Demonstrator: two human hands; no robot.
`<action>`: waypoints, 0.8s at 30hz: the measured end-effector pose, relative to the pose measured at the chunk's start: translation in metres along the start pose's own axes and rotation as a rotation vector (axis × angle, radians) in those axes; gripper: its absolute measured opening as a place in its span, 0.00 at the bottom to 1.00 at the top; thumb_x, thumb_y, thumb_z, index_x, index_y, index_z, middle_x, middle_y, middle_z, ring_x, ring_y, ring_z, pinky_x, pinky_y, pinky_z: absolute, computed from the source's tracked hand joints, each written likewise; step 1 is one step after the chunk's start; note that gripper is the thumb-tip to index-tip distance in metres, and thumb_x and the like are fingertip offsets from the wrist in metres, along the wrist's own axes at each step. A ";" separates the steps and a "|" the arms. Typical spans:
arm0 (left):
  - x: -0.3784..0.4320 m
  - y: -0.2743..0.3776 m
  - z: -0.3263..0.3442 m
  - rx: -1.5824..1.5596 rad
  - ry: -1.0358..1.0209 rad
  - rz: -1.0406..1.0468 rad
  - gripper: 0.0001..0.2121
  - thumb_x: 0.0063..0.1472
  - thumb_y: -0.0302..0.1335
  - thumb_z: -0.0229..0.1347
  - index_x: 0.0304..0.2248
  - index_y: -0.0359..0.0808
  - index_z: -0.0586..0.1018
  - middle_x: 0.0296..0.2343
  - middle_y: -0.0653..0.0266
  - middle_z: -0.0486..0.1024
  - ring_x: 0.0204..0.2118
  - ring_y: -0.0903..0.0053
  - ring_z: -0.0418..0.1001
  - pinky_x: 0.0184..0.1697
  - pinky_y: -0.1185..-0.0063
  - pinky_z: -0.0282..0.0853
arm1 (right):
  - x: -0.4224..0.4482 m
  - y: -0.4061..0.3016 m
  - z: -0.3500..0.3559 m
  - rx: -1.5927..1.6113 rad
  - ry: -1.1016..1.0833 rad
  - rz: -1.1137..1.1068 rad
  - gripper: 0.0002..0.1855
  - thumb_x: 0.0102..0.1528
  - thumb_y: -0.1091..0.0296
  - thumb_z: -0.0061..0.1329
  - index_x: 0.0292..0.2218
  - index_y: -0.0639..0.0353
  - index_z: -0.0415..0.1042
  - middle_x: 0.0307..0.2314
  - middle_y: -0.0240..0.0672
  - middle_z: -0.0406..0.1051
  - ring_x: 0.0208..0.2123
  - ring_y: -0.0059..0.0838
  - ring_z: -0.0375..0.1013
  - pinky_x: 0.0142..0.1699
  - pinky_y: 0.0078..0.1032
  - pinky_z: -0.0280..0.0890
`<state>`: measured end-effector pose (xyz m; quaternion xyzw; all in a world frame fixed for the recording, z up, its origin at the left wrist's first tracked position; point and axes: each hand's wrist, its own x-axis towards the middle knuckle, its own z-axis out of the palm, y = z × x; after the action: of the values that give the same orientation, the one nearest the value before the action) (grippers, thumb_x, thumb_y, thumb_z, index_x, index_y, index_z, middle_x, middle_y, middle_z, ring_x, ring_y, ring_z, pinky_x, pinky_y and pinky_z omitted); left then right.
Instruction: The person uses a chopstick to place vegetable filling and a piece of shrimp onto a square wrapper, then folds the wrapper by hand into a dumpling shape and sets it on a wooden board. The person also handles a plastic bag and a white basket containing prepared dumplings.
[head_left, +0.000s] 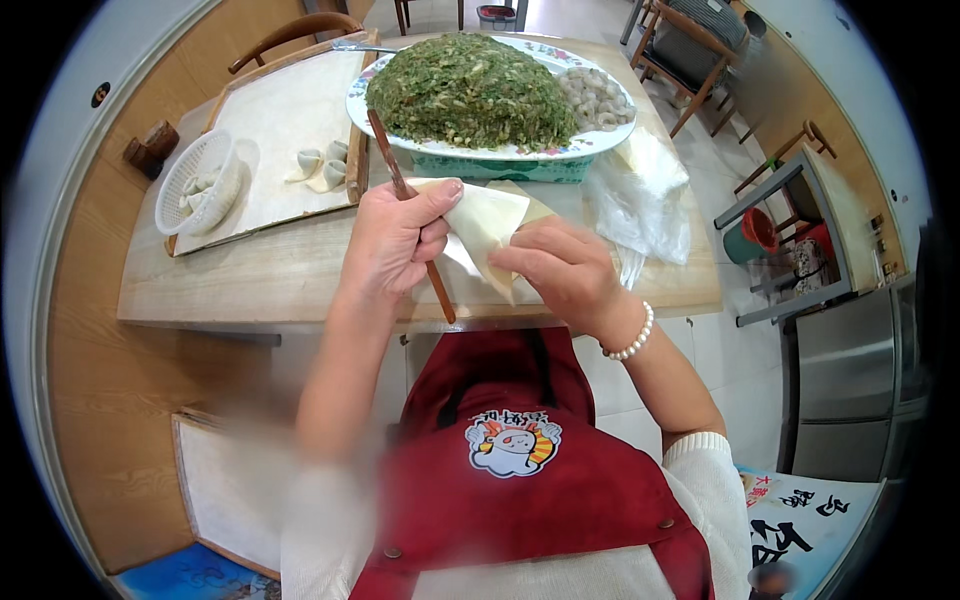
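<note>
My left hand (401, 236) holds a thin brown wooden stick (386, 154) in its curled fingers and pinches dough wrappers (487, 217) under its thumb. The fingers of my right hand (566, 270) grip the drooping lower corner of the wrappers. Beyond my hands, a large flowered oval plate (360, 112) bears a mound of chopped green filling (472, 90), with peeled shrimp (596, 97) at its right end. On the white-lined wooden tray (289, 112) at the left lie several folded dumplings (322, 165). More dumplings lie in a white plastic basket (169, 199) by the tray's left edge.
A green box (502, 168) stands under the plate. Crumpled clear plastic bags (641, 202) lie to the right on the wooden table (262, 277). Two small brown jars (150, 150) stand near the left wall. Chairs and a person seated with back turned are at the upper right.
</note>
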<state>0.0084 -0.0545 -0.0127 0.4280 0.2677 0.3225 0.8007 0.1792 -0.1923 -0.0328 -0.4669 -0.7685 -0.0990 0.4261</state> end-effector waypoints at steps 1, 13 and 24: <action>-0.001 0.004 0.002 -0.001 -0.028 -0.021 0.06 0.59 0.22 0.61 0.27 0.33 0.75 0.17 0.74 0.66 0.13 0.91 0.56 0.12 0.89 0.47 | 0.003 0.002 -0.003 -0.094 -0.003 -0.138 0.17 0.46 0.76 0.54 0.40 0.52 0.75 0.34 0.32 0.73 0.38 0.30 0.74 0.42 0.28 0.68; -0.021 0.003 0.007 0.472 -0.042 0.244 0.03 0.58 0.21 0.61 0.28 0.32 0.79 0.19 0.74 0.71 0.15 0.92 0.58 0.17 0.87 0.52 | 0.017 0.001 0.023 0.370 0.080 0.365 0.10 0.49 0.72 0.60 0.33 0.52 0.72 0.35 0.34 0.73 0.40 0.31 0.72 0.45 0.32 0.67; -0.031 -0.010 -0.007 -0.100 -0.067 0.120 0.05 0.60 0.20 0.60 0.32 0.26 0.76 0.17 0.71 0.69 0.14 0.91 0.59 0.15 0.88 0.49 | 0.036 0.007 0.023 1.199 0.055 0.998 0.11 0.50 0.74 0.63 0.31 0.64 0.72 0.29 0.32 0.74 0.34 0.19 0.75 0.41 0.20 0.70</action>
<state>-0.0136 -0.0779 -0.0196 0.4134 0.1982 0.3685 0.8087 0.1646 -0.1527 -0.0221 -0.4449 -0.3789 0.5250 0.6187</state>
